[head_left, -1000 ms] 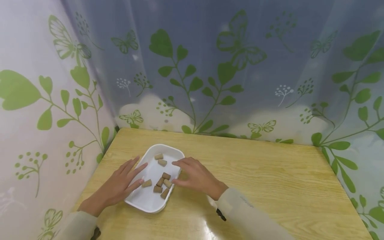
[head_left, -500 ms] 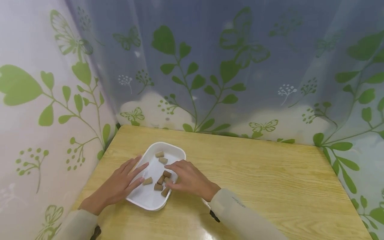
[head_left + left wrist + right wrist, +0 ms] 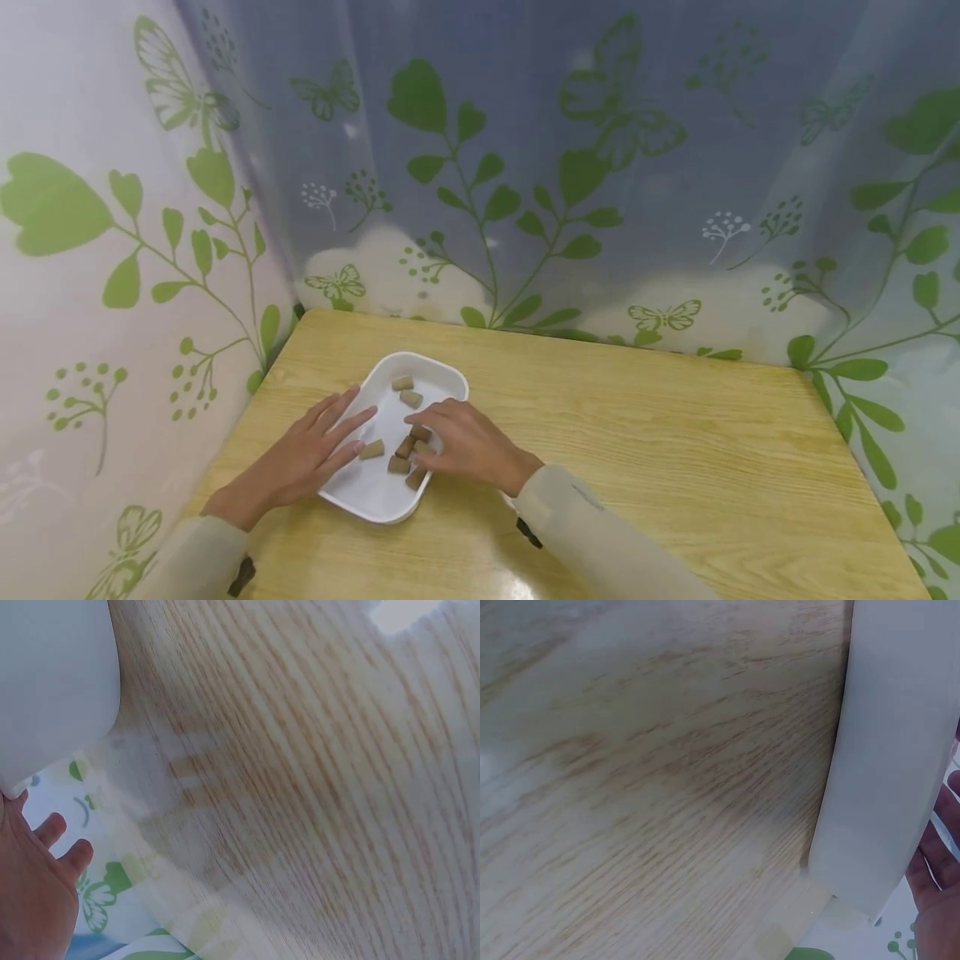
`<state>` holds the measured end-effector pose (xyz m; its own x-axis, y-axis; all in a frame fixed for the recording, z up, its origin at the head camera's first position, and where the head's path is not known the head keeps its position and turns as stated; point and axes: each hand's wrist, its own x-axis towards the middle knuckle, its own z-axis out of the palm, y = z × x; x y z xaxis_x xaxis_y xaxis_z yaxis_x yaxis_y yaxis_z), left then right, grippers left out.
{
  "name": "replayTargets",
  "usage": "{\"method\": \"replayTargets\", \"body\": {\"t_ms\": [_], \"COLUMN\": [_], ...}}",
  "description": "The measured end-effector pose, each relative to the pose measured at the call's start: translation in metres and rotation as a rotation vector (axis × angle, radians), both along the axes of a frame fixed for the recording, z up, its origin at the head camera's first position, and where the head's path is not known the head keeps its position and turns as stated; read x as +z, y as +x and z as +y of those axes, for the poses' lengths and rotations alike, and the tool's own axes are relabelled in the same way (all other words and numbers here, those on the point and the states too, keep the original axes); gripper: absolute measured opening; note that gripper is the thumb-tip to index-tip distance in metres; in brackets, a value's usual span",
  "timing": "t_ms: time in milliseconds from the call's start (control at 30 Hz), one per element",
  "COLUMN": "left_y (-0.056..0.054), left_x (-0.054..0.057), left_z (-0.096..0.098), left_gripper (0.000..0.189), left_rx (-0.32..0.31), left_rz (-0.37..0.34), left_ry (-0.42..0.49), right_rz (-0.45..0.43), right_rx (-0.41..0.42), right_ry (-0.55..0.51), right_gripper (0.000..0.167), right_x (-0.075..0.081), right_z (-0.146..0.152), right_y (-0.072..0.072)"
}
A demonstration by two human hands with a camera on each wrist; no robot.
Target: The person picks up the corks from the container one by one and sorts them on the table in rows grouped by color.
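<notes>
A white tray (image 3: pixel 369 493) with rounded corners holds several small, cork-like pieces. Over its left rim lies my left hand (image 3: pixel 307 454), fingers extended and spread, the thumb close to a tan piece (image 3: pixel 371 450). My right hand (image 3: pixel 471 446) reaches across the right rim, with index finger and thumb apart over a cluster of pieces that includes a brown piece (image 3: pixel 405 447); part of that cluster is hidden by the fingers. Toward the tray's far end are two tan pieces, one (image 3: pixel 410 399) just in front of the other (image 3: pixel 402 383). Both wrist views show mainly the tray's outer wall (image 3: pixel 889 765) and fingers beyond it.
The tray stands on the left part of a wood-grain table (image 3: pixel 637 450). A curtain (image 3: pixel 525 183) with green leaves and butterflies hangs along the back edge, and a similar pale one (image 3: pixel 150 333) borders the left side.
My right hand has moved left from the tray's right rim to over the cluster of pieces. The left hand keeps its place on the left rim, and the head view has shifted slightly.
</notes>
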<state>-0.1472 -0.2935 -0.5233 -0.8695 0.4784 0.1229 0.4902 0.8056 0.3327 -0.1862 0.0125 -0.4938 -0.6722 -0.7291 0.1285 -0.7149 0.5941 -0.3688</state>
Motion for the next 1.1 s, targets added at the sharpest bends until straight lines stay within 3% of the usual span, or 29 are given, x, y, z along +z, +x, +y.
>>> {"method": "replayTargets", "body": {"t_ms": [433, 1100], "left_y": [-0.001, -0.002], "left_x": [-0.003, -0.002], "left_z": [0.000, -0.001], "left_gripper": [0.055, 0.054], "left_rx": [0.007, 0.008], "left_rz": [-0.055, -0.041], "left_ry": [0.011, 0.010], "right_rz": [-0.155, -0.233], "right_rx": [0.077, 0.227], "right_ry": [0.070, 0.111], "right_gripper": [0.040, 0.038], "right_x": [0.001, -0.001], "right_z": [-0.019, -0.038], "right_y": [-0.016, -0.035]}}
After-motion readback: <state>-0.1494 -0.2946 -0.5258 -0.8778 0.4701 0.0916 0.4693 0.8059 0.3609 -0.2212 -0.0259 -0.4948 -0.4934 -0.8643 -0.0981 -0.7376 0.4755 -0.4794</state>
